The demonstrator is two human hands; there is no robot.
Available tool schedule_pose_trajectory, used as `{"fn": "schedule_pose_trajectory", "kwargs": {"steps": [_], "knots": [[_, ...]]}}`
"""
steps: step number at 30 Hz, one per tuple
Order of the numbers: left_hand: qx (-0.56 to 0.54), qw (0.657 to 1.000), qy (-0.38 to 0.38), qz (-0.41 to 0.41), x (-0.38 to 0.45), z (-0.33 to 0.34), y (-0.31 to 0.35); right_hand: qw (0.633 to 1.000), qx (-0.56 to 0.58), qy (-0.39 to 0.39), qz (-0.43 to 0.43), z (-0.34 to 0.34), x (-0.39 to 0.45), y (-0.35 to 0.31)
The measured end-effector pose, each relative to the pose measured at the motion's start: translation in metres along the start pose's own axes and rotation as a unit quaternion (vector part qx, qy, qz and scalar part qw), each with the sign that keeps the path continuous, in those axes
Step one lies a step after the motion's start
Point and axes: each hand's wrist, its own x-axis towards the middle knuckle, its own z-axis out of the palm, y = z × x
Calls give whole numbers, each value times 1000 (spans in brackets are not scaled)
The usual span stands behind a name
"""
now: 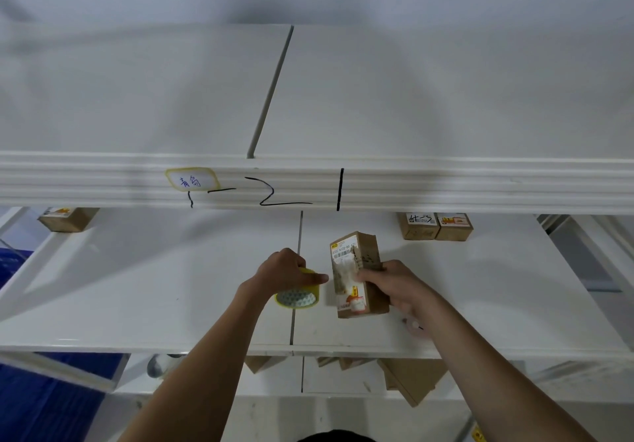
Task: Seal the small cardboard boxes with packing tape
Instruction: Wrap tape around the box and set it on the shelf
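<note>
A small brown cardboard box (pixel 368 263) with white labels stands on the middle white shelf (pixel 171 287). My right hand (pixel 394 285) grips its right side, thumb across the front. Just left of the box, my left hand (pixel 286 270) holds a yellow roll of packing tape (pixel 297 297) from above, with the index finger stretched toward the box. The roll rests on the shelf. I cannot make out a tape strip between roll and box.
Two small boxes (pixel 435 226) stand at the back right of the shelf, another (pixel 68 219) at the back left. A second clear tape roll (pixel 415 325) lies by my right wrist. More cardboard boxes (pixel 411 380) lie on the shelf below. The upper shelf edge (pixel 446 184) hangs overhead.
</note>
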Motion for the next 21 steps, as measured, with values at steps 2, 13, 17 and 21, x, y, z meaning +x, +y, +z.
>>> {"fn": "schedule_pose_trajectory", "kwargs": {"steps": [2, 13, 17, 21], "knots": [[3, 1000, -4, -4, 0, 0, 1, 1000, 10, -9, -3, 1, -2, -3], [-90, 996, 10, 15, -1, 5, 11, 989, 122, -77, -22, -2, -8, -2], [-114, 993, 26, 28, -2, 4, 20, 980, 172, -99, -13, 1, -5, 4], [-39, 998, 24, 51, 0, 0, 24, 989, 119, -82, -13, 7, -4, 5]]}}
